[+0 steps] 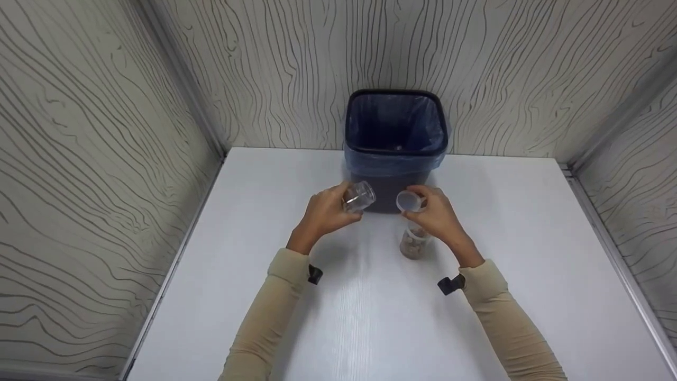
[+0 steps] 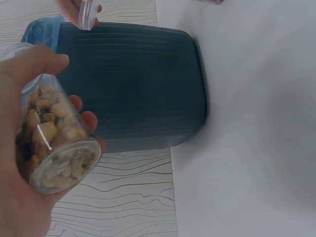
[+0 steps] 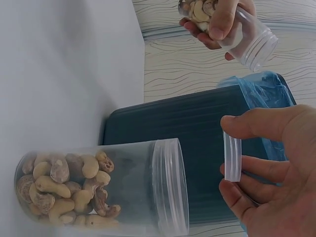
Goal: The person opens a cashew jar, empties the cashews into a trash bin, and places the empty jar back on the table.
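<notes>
My left hand [image 1: 323, 212] grips a small clear jar [image 1: 360, 197], tilted with its uncapped mouth toward the right. Nuts fill the bottom end of this jar, as the left wrist view shows. Between thumb and fingers of my right hand [image 1: 440, 216] is a translucent round lid [image 1: 408, 201], held apart from both jars. Below that hand a second clear jar [image 1: 414, 246] stands upright on the table, partly covered by the hand in the head view. Cashews [image 3: 64, 192] lie in its lower half, and a translucent lid [image 3: 170, 186] tops it.
Behind the hands, against the back wall, stands a dark bin [image 1: 373, 185] with a blue liner [image 1: 391, 163] folded over its rim. The white table [image 1: 359, 328] is bounded by wood-patterned walls [image 1: 296, 69] at the back and sides.
</notes>
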`<state>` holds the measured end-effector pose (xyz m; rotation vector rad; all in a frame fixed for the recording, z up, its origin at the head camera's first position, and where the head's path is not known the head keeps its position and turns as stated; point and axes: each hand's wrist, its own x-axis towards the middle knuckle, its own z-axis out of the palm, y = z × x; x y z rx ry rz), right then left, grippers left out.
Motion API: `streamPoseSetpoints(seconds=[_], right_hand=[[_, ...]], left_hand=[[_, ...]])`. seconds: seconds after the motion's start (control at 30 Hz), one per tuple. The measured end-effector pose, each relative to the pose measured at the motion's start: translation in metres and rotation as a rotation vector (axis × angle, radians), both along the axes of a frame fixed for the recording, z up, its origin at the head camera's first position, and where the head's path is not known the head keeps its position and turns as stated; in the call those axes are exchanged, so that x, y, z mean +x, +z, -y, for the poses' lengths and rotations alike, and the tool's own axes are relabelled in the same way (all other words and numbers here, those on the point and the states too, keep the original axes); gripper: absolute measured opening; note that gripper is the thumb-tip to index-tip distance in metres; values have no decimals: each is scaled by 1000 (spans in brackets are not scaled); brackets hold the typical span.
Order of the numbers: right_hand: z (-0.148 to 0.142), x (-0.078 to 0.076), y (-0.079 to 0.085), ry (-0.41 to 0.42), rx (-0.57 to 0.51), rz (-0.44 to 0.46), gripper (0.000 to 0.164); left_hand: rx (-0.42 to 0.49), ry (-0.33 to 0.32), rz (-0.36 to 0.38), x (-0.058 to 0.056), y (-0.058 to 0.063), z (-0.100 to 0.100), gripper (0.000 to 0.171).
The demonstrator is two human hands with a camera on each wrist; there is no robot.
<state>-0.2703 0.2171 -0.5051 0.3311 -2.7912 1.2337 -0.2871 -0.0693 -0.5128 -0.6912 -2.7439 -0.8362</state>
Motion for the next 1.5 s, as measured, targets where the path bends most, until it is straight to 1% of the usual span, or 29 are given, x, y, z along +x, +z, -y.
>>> streamPoseSetpoints(seconds=[0.17,0.43,0.57,0.8,1.0,1.5], right_hand=[[-4,-1,-2,1,-2,-3,61],[-9,-3,-2,22,10,-16,60],[-12,-4,-1,23,13,-38,58],[-17,-4,2,16,23,-21,58],[-22,-6,3,18,28,-36,55],[-36,-1,1,15,19,2,58]], left_hand=[[10,-4,15,-1,6,1,50],[23,-2,41,-4,12,1,56],[25,1,30,-5,15,3,56],[13,10,16,-7,20,5,52],[15,12,17,-8,25,5,50],[4,11,5,-10,33,9,52]])
